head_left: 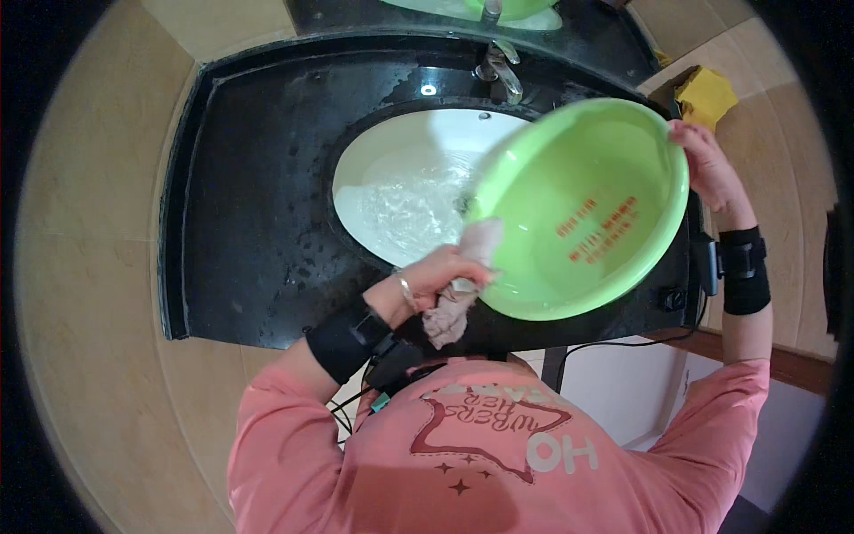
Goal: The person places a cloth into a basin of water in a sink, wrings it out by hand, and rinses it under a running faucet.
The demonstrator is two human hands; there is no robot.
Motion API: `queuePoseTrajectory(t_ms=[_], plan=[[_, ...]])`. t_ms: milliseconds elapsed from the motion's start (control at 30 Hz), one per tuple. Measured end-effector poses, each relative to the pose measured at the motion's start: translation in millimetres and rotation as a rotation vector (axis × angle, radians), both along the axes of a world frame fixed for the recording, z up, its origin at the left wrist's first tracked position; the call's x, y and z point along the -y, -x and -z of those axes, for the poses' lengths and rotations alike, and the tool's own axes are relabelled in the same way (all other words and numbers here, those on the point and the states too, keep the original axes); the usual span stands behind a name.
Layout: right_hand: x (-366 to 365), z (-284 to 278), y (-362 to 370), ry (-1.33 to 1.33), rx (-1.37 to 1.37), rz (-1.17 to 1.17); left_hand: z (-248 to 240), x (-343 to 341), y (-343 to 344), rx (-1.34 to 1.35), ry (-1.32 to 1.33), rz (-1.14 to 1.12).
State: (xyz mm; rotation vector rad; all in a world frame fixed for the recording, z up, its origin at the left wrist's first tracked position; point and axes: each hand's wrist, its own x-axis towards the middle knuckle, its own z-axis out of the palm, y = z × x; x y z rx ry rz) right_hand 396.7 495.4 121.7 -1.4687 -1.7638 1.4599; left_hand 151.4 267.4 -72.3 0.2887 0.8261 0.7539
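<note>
A light green plastic basin [534,294] with red print inside is tilted, its left side over the oval white sink [360,178]. My right hand [709,169] grips the basin's rim at the upper right. At the basin's lower left edge, my left hand [440,274] is closed on a crumpled, pale pinkish cloth [449,319]. Part of that cloth sticks up against the basin's rim; whether the left fingers also touch the basin, I cannot tell. Rippling water [405,205] lies in the sink.
A chrome faucet [507,76] stands behind the sink on the wet black countertop [258,178]. Beyond it is a mirror [356,13]. A yellow cloth-like item [707,98] lies at the far right corner. A dark cable [623,343] runs below the counter's front edge.
</note>
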Motion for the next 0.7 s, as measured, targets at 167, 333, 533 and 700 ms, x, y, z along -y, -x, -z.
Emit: queuePoseTrajectory(t_ms=[167, 333, 533, 700], plan=[[3, 53, -33, 0.095, 0.305, -0.278, -24, -2, 27, -0.614, -0.262, -0.286], [-8, 103, -34, -0.041, 0.771, -0.507, 17, 3, 35, -0.929, -0.315, -0.379], [-54, 57, 87, -0.800, 0.684, -0.397, -8, -10, 30, -0.929, -0.265, -0.259], [-87, 82, 168, -0.931, 0.745, -0.403, 19, -11, 38, -0.950, -0.289, -0.278]])
